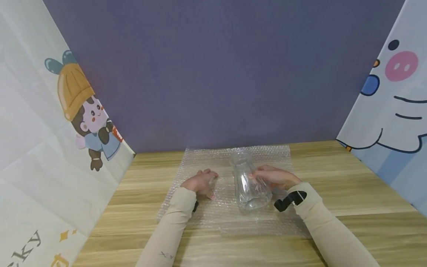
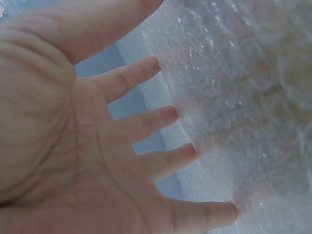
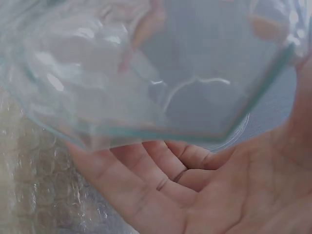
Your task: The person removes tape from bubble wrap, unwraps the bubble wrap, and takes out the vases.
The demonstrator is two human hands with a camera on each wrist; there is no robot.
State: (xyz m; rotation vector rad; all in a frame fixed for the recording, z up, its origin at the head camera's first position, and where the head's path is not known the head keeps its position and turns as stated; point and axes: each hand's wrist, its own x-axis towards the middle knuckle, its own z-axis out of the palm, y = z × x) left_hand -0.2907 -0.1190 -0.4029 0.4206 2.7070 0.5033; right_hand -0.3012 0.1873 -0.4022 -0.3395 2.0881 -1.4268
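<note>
A clear glass vase (image 1: pixel 246 185) with a narrow neck lies tilted over a sheet of bubble wrap (image 1: pixel 200 159), its neck toward the back. My right hand (image 1: pixel 275 176) grips the vase from its right side; in the right wrist view the fingers (image 3: pixel 122 180) curl under the faceted glass base (image 3: pixel 195 109). To the left of the vase is my left hand (image 1: pixel 199 181), with nothing held in it. In the left wrist view its fingers (image 2: pixel 151 122) are spread, and the fingertips meet the bubble wrap (image 2: pixel 234 87).
A wood-grain table (image 1: pixel 150 174) lies under the bubble wrap. Behind it rises a dark blue-grey panel (image 1: pixel 230 74). White printed sheets with cartoon figures stand at the left (image 1: pixel 33 129) and right (image 1: pixel 407 111). Black straps with camera mounts (image 1: pixel 290 200) sit on the wrists.
</note>
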